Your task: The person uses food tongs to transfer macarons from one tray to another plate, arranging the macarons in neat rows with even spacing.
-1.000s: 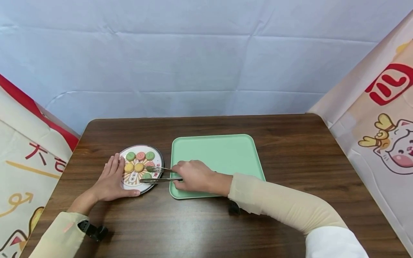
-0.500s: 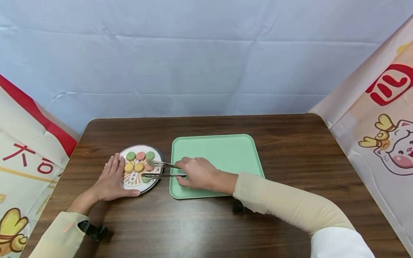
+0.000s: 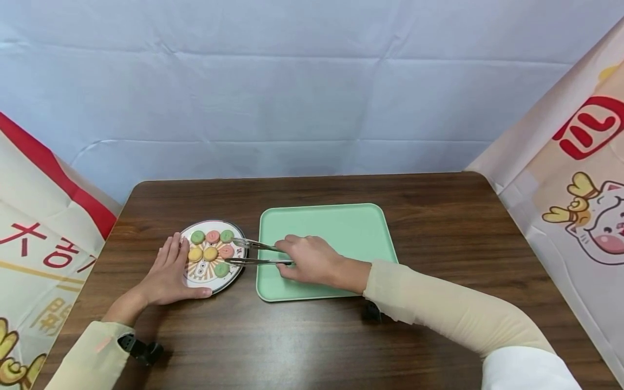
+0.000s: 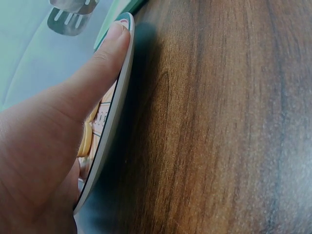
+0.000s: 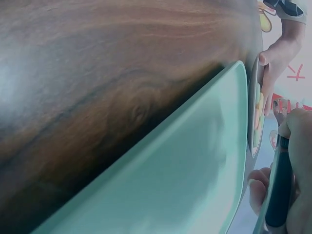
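Note:
My left hand (image 3: 168,273) lies along the left side of a white patterned plate (image 3: 199,279), fingers straight, with the thumb on its near rim. On the plate are several round macarons: green ones (image 3: 221,270), pink ones (image 3: 226,251) and yellow ones (image 3: 210,253). My right hand (image 3: 312,260) grips a pair of metal tongs (image 3: 263,261) above the green tray. Their slotted tips are spread apart over the plate's right rim, with nothing pinched between them. In the right wrist view, a dark handle (image 5: 280,190) of the tongs shows within the curled right hand (image 5: 300,161).
A light green rectangular tray (image 3: 336,225) with nothing on it lies right of the plate, a small gap between them. Both are on a dark wooden table (image 3: 439,233). A pale cloth (image 3: 312,108) hangs behind, and printed cloths (image 3: 585,216) hang at the sides.
The right hand has drawn the tongs rightward and slightly away from me, so the tips uncover the pink and green macarons at the plate's right. The left hand has stayed in place.

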`<state>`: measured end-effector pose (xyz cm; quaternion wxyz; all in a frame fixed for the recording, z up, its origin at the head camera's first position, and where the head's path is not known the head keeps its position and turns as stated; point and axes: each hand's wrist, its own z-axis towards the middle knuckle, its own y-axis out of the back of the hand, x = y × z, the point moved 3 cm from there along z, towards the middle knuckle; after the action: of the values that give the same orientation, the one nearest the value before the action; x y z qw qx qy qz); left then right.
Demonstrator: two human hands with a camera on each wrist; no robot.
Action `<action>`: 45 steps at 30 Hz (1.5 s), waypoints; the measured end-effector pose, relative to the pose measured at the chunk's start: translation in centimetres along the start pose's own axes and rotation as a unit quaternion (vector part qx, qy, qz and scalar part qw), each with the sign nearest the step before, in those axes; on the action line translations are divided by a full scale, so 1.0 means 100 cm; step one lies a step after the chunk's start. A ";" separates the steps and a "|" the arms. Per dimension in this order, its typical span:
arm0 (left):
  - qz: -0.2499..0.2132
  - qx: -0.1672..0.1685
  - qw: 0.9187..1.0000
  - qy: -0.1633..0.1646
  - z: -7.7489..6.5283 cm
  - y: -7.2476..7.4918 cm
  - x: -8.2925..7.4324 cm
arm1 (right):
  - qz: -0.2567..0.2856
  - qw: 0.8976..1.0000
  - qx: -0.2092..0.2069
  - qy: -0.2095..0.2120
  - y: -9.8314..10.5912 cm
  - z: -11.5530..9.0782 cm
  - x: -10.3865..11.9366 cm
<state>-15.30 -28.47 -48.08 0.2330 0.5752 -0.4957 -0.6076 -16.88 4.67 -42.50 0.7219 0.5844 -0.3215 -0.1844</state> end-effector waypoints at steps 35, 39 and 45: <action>0.018 0.026 0.999 0.022 0.001 0.002 -0.002 | 0.039 0.997 -0.069 -0.019 0.019 -0.056 -0.051; 0.010 0.018 1.000 0.019 0.002 0.001 0.001 | 0.042 0.996 -0.076 -0.018 0.021 -0.063 -0.059; 0.009 0.023 1.000 0.018 0.003 -0.003 0.008 | 0.038 0.996 -0.082 -0.021 0.023 -0.076 -0.070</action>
<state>-15.69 -28.96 -48.78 0.2344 0.5867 -0.5101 -0.5836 -17.06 15.27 -42.89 0.7670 0.5066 -0.3423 -0.1946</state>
